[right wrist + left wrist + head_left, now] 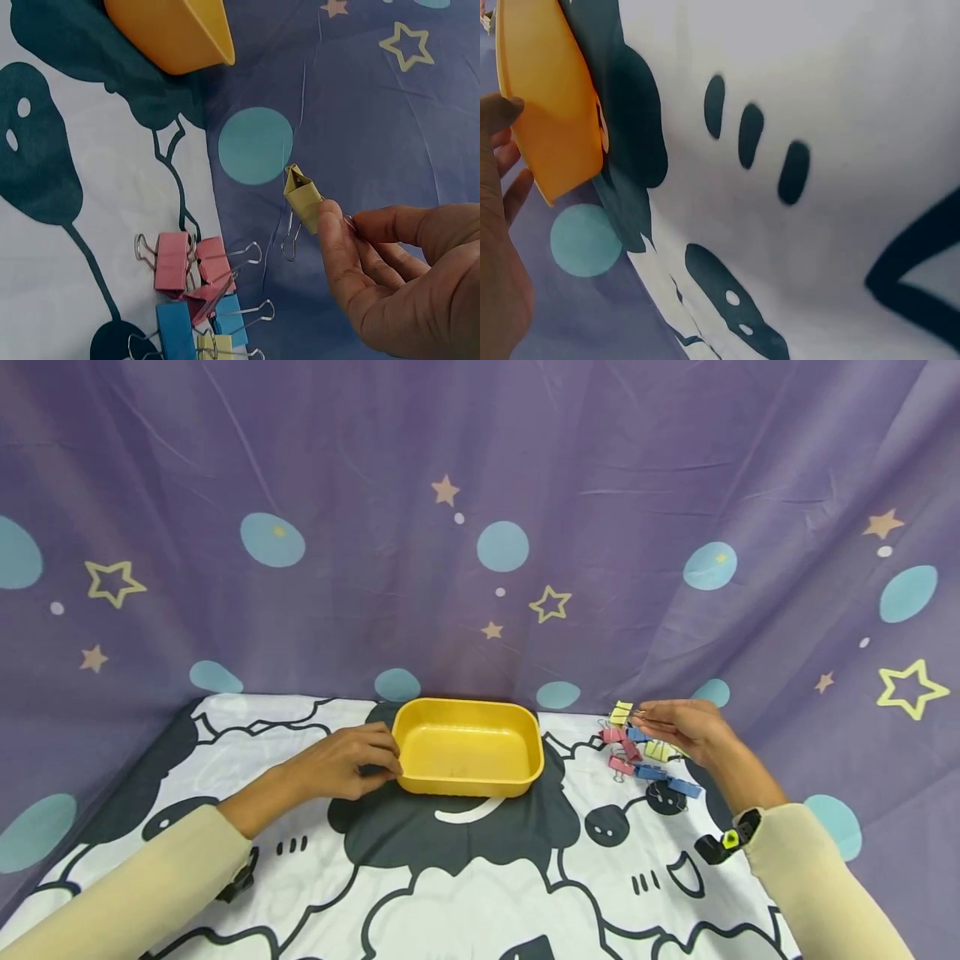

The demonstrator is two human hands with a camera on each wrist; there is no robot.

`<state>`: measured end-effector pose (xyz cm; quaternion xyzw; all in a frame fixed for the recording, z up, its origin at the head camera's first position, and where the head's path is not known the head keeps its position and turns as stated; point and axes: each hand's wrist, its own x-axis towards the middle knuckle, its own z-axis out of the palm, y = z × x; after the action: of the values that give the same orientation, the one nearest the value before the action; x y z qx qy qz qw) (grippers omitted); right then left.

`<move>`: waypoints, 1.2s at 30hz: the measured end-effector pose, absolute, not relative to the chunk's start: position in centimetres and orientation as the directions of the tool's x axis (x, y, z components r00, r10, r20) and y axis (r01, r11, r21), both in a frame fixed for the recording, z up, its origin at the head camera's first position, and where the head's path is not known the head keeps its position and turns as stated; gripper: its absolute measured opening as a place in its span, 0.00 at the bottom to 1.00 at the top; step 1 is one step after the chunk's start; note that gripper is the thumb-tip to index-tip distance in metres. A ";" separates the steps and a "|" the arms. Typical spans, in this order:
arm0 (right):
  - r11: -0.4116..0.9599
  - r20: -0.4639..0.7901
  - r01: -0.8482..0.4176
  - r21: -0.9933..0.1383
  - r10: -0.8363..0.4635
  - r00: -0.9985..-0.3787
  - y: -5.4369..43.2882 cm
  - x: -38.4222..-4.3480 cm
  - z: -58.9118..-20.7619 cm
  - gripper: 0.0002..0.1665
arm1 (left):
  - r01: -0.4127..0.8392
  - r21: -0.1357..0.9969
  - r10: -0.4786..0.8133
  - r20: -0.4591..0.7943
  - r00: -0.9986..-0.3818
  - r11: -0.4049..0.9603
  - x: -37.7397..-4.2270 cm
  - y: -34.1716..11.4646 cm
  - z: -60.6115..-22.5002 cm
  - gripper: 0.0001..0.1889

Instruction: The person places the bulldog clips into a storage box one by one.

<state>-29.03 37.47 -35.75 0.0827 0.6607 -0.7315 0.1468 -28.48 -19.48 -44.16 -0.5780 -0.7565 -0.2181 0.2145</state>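
My left hand (351, 762) holds the left end of a yellow plastic tray (468, 788), with its fingers at the rim. In the left wrist view a fingertip overlaps the outer wall of the tray (551, 112). On the right, my right hand (686, 724) pinches a yellow binder clip (304, 201) by one wire handle, between thumb and fingers. The clip's body points away from the fingertips, and its other handle hangs free. Below that hand lies a pile of binder clips, among them a pink clip (172, 262) and a blue clip (175, 330).
The tray's floor shows bare yellow in the head view. A white cloth (465, 910) with dark cartoon drawings covers the table. Behind it hangs a purple curtain (360, 568) with stars and blue dots, close to the tray's far side and the clips.
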 end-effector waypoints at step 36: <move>0.155 -0.277 0.255 -0.954 -0.139 -0.951 27.1 -31.8 -34.6 0.29 | 0.988 0.053 0.777 0.612 -0.147 0.144 -28.9 -19.3 -44.6 0.18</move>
<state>-31.81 27.07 -34.65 0.0392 0.7445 -0.6489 0.1518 -28.94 -19.29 -44.61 -0.6120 -0.7211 -0.2309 0.2285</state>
